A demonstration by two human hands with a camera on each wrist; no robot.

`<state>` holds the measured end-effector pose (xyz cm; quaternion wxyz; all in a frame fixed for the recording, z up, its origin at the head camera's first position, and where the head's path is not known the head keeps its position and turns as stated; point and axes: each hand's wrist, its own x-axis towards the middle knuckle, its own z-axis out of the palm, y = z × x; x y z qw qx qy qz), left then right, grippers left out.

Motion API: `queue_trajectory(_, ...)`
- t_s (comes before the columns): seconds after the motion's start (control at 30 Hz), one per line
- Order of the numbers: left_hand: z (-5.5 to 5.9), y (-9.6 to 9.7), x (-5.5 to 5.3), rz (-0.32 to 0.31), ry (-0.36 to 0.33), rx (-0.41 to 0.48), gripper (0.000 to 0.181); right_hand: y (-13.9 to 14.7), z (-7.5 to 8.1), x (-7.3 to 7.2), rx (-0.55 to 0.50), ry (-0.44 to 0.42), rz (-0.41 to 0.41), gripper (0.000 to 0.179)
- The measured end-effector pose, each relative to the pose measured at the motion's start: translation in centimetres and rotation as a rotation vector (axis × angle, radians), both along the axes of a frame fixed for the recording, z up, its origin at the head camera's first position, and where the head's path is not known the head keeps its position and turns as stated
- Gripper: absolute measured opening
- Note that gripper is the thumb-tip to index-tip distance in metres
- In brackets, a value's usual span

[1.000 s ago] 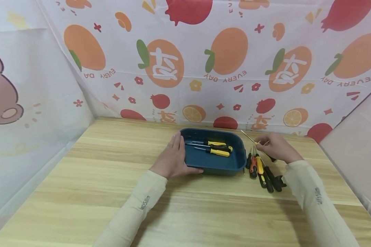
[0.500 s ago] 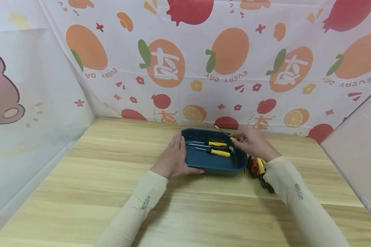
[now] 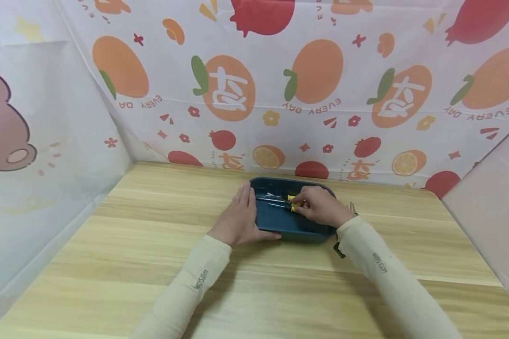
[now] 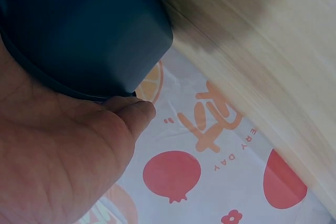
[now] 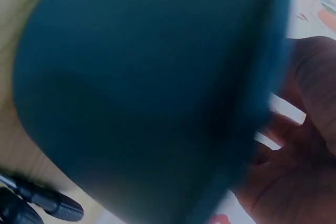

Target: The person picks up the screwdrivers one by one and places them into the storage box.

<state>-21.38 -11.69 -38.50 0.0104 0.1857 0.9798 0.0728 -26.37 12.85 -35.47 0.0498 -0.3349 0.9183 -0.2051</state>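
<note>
A dark blue plastic bin stands at the back of the table. My left hand rests against its left end, fingers straight along the side and thumb stretched along the front wall. My right hand is inside the bin, thumb and fingers pinching a yellow-handled screwdriver, its handle mostly hidden by the hand. Several screwdrivers lie there, shafts toward the left and handles partly covered. In the right wrist view the bin's wall hides the fingertips of the right hand.
Beside the bin's right end, loose screwdrivers lie on the wooden table, largely covered by the right sleeve. Black handles of some show in the right wrist view. A fruit-print cloth hangs behind the table.
My right hand has carried the yellow-handled screwdriver from above the loose pile leftward over the rim and down into the bin. The left hand and the bin have kept their place.
</note>
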Motion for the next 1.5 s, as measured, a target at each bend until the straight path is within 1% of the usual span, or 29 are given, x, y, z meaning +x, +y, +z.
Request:
queue_trajectory(0.1, 0.1, 0.0, 0.0, -0.003, 0.006, -0.005, 0.136, -0.3, -0.6, 0.1, 0.023, -0.008, 0.003, 0.021)
queue_trajectory(0.23, 0.1, 0.1, 0.0, -0.004, 0.015, -0.003, 0.136, -0.6, -1.1, 0.0, 0.052, -0.042, 0.007, 0.021)
queue_trajectory(0.43, 0.0, 0.1, 0.1, 0.0, 0.007, 0.016, 0.136, -1.0, -1.8, 0.0, 0.083, -0.082, 0.019, 0.023)
queue_trajectory(0.7, 0.0, 0.2, 0.1, 0.006, 0.0, 0.02, 0.137, -1.2, -2.5, 0.2, 0.106, -0.066, 0.036, 0.023)
queue_trajectory(0.87, 0.0, 0.2, 0.2, 0.004, 0.008, 0.026, 0.137, -1.3, -2.7, 0.2, 0.115, -0.059, 0.035, 0.023)
queue_trajectory(1.07, -0.1, 0.1, 0.2, 0.001, 0.002, 0.032, 0.136, -1.1, -2.7, 0.0, 0.101, -0.054, 0.039, 0.024)
queue_trajectory(1.2, -0.1, 0.0, 0.3, 0.009, -0.007, 0.036, 0.136, -0.7, -2.5, -0.1, 0.118, -0.049, 0.012, 0.019)
queue_trajectory(1.33, 0.0, 0.1, 0.3, 0.018, -0.016, 0.042, 0.136, -0.4, -2.4, -0.3, 0.139, -0.048, -0.036, 0.015)
queue_trajectory(1.5, 0.1, 0.0, 0.2, 0.022, -0.023, 0.039, 0.137, -0.1, -2.3, -0.3, 0.131, -0.036, -0.075, 0.014)
